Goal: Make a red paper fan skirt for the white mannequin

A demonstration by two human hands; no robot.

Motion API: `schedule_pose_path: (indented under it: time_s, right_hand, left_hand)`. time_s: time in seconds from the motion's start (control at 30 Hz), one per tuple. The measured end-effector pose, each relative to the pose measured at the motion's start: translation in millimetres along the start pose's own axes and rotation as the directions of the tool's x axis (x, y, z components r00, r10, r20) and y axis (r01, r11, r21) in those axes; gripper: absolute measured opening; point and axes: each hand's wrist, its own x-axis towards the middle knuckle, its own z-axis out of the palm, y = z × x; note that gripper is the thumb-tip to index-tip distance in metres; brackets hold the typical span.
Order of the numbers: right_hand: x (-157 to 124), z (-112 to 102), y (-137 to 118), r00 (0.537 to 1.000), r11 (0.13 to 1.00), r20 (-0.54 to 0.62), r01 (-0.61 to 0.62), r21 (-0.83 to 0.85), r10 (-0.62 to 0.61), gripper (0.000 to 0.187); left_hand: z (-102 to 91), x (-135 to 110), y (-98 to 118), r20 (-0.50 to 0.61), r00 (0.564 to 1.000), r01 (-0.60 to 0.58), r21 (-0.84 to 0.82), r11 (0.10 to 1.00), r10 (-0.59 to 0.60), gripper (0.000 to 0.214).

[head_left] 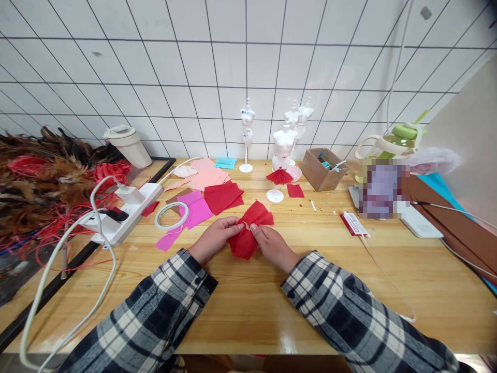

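A piece of red crepe paper (244,244), gathered at its middle like a bow, is held just above the wooden table. My left hand (218,235) pinches its left side near the centre, and my right hand (273,244) pinches the right side. Between the thumbs shows a small pale strip at the gathered middle; what it is I cannot make out. Behind the hands lie more red crepe paper (223,198) and magenta paper (196,208). A roll of white tape (171,216) rests left of my left hand.
Small white mannequins (284,142) stand at the back, one with a red pleated skirt (279,176). A cardboard box (325,171) is right of them. On the left are a power strip (134,215), cables and feathers (50,171). A red-and-white packet (354,225) lies at right.
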Motion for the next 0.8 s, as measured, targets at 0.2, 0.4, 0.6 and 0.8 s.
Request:
schedule_pose_path:
  time_s: [0.2, 0.4, 0.6, 0.8]
  right_hand:
    - [0.0, -0.8, -1.8, 1.0, 0.999, 0.013, 0.0, -0.035, 0.0, 0.044]
    - [-0.1, -0.8, -2.7, 1.0, 0.999, 0.007, -0.012, -0.033, 0.013, 0.044]
    - [0.0, -0.3, -2.4, 1.0, 1.0, 0.011, -0.003, -0.019, 0.004, 0.044]
    - [0.7, 0.5, -0.9, 1.0, 1.0, 0.011, 0.013, -0.028, -0.012, 0.043]
  left_hand:
    - [-0.2, 0.3, -2.8, -0.025, 0.999, 0.032, -0.037, 0.999, -0.032, 0.026]
    - [1.2, 1.7, -4.9, -0.02, 1.0, -0.001, -0.098, 0.995, -0.001, 0.028]
    - [2.2, 1.1, -5.7, -0.003, 1.0, -0.016, -0.066, 0.998, 0.016, 0.029]
    - [4.1, 2.1, -7.1, 0.022, 0.999, -0.033, -0.063, 0.998, 0.034, 0.03]
